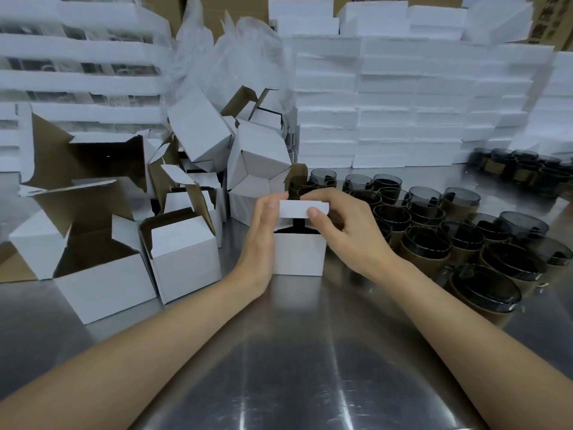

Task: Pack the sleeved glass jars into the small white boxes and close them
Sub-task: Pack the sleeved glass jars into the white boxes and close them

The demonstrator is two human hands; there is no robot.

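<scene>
Looming behind: stacked white foam slabs (403, 119), filling the back like a wall.
Tabletop: shiny metal (294, 367), both forearms reaching across it.
Left side: empty white boxes (105, 287), flaps up, some tumbled in a heap.
Right side: dark sleeved glass jars (483, 290), crowded close in rows.
Centre: small white box (299, 257), upright between boxes and jars, something dark showing in its opening.
Hands: left hand (263, 237) cups the box's left side; right hand (344, 231) pinches the lid flap (304, 209), thumb in front, the flap raised above the opening.
</scene>
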